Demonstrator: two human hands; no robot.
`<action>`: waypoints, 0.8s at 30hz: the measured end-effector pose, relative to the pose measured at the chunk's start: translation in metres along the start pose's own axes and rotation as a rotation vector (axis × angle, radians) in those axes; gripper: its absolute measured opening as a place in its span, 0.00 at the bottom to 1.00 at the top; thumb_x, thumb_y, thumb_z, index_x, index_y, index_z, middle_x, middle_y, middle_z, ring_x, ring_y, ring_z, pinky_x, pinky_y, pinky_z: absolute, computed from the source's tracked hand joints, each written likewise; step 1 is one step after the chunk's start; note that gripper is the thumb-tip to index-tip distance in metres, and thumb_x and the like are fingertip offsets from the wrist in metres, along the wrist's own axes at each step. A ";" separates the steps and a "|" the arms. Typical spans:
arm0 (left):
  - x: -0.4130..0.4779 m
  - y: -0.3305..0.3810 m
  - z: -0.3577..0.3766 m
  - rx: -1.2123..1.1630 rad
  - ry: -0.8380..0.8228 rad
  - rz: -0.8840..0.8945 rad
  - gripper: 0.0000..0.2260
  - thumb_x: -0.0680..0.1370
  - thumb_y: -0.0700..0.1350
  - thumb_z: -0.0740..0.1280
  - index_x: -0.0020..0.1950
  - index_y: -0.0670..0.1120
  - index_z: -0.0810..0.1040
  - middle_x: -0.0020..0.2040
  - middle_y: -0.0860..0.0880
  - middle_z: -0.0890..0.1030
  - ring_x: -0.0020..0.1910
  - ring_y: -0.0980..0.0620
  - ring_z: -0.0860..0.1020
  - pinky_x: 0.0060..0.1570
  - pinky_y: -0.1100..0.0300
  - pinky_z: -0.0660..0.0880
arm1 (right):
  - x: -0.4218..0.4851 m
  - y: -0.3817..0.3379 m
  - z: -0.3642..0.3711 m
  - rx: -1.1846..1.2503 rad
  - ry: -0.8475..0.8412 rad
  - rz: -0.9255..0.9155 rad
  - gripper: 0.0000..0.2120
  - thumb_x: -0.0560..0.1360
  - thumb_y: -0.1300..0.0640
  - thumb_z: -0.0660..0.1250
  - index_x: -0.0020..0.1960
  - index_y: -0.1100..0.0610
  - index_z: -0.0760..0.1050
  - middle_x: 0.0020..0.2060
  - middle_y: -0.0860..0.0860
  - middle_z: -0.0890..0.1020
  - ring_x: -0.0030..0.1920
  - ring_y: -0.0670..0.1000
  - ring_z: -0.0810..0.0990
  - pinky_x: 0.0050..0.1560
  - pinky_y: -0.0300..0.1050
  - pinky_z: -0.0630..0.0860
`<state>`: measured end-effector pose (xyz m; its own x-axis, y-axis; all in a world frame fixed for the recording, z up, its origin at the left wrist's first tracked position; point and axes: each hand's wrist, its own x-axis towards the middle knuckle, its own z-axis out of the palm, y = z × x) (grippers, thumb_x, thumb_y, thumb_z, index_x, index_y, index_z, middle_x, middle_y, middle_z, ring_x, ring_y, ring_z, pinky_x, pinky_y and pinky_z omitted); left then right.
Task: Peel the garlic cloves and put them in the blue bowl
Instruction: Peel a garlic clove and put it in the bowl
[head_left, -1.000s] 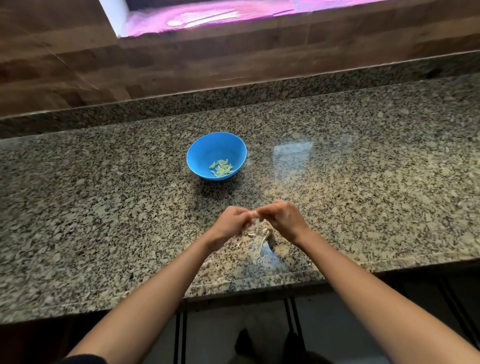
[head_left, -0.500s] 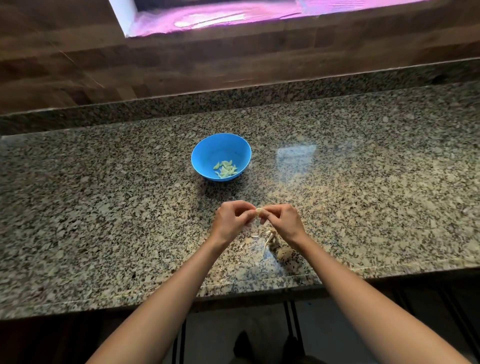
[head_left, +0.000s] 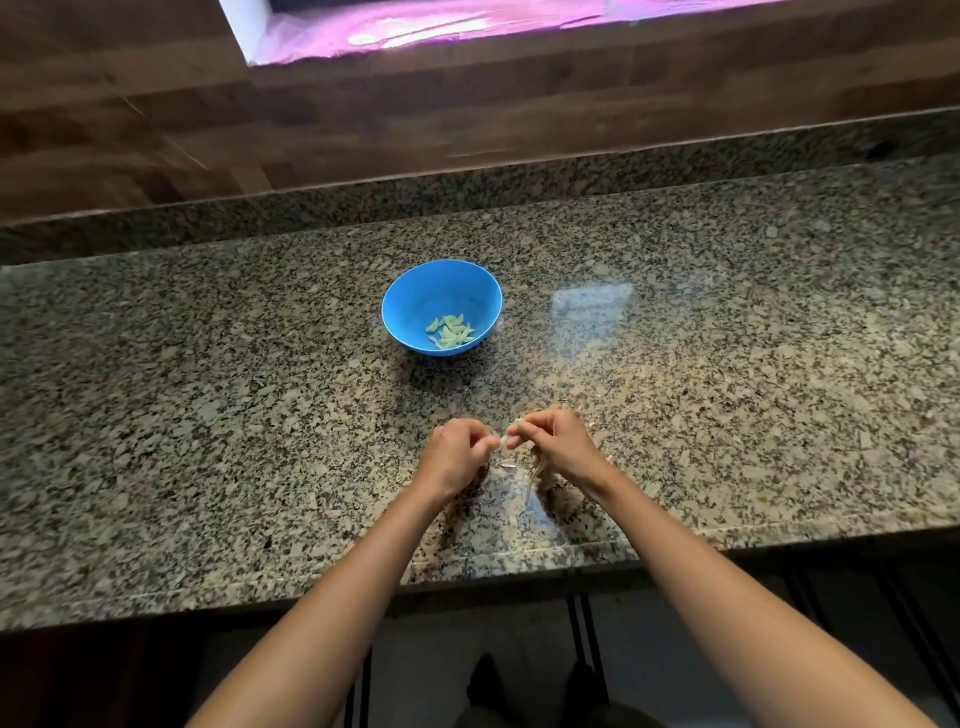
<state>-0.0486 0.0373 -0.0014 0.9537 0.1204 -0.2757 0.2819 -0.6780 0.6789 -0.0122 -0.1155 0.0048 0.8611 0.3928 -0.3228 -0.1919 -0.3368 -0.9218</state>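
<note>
Left hand (head_left: 457, 454) and right hand (head_left: 558, 447) pinch 1 clove (head_left: 506, 440) above a granite counter (head_left: 208, 415).
Both hands' fingers curl round the clove, just over loose skins (head_left: 511, 467) near the counter's front edge. The bowl (head_left: 431, 291) sits well beyond them, peeled cloves (head_left: 451, 331) in its bottom.

Open counter (head_left: 208, 426) stretches left, right and near of the bowl (head_left: 410, 312), the one thing standing on it. Peel scraps (head_left: 511, 466) lie near the front edge; a stone ledge (head_left: 519, 187) closes the far side.
</note>
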 end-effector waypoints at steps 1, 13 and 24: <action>-0.001 -0.003 0.000 -0.027 0.018 -0.012 0.05 0.76 0.44 0.67 0.48 0.45 0.82 0.41 0.52 0.81 0.39 0.56 0.78 0.42 0.61 0.76 | -0.002 0.000 0.001 0.009 -0.013 0.014 0.08 0.77 0.63 0.62 0.50 0.66 0.78 0.42 0.59 0.83 0.22 0.39 0.72 0.24 0.30 0.68; -0.013 0.017 0.002 -0.758 0.110 -0.045 0.08 0.70 0.35 0.72 0.48 0.37 0.81 0.43 0.41 0.83 0.39 0.49 0.81 0.41 0.61 0.80 | 0.000 -0.002 -0.005 -0.021 0.108 -0.049 0.03 0.71 0.59 0.71 0.43 0.58 0.82 0.33 0.52 0.83 0.28 0.44 0.75 0.29 0.36 0.69; -0.011 0.016 -0.007 -0.964 0.012 -0.099 0.04 0.73 0.32 0.67 0.47 0.35 0.80 0.39 0.41 0.82 0.35 0.50 0.81 0.41 0.61 0.80 | -0.009 -0.002 -0.001 0.433 -0.087 0.123 0.07 0.72 0.59 0.68 0.47 0.62 0.80 0.37 0.53 0.83 0.28 0.45 0.73 0.21 0.33 0.65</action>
<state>-0.0541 0.0298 0.0174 0.9204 0.1558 -0.3586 0.3215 0.2205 0.9209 -0.0195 -0.1194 0.0097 0.7807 0.4485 -0.4352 -0.4851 -0.0040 -0.8744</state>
